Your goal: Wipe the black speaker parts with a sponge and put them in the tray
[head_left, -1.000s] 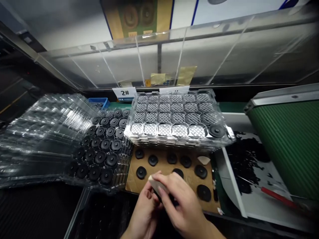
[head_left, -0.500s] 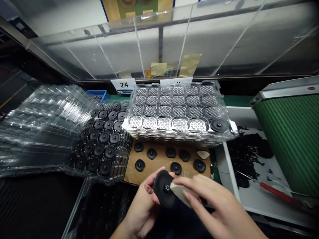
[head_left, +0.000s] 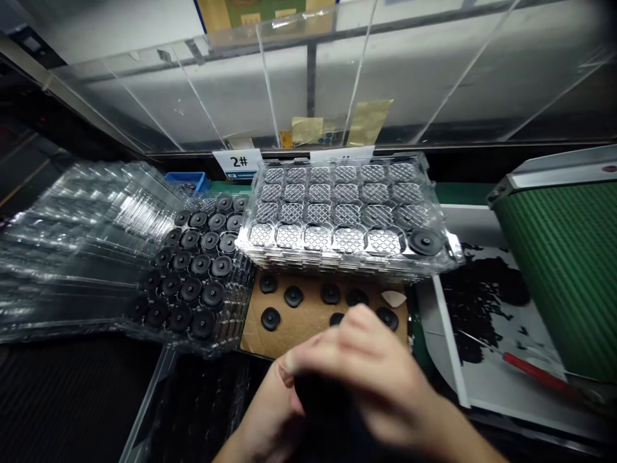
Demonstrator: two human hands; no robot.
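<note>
My left hand (head_left: 267, 411) is curled around a black round disc (head_left: 313, 395) low in the middle of the view. My right hand (head_left: 380, 379) lies over the disc with its fingers closed; motion smears it, and what it holds is hidden. Just beyond my hands, a brown cardboard sheet (head_left: 308, 315) carries several loose black discs (head_left: 270, 318). Behind it stands a stack of clear blister trays (head_left: 337, 218) with one black disc (head_left: 424, 241) in the near right pocket.
A clear tray filled with black discs (head_left: 197, 270) sits to the left, beside a pile of clear trays (head_left: 81, 244). On the right are a green ribbed conveyor (head_left: 569, 270), a white tray with black scraps (head_left: 486, 302) and a red-handled tool (head_left: 535, 373). A "2#" label (head_left: 238, 162) stands behind.
My right hand has swung over the disc and now covers it; the pale piece it held against the disc half a second ago is out of sight.
</note>
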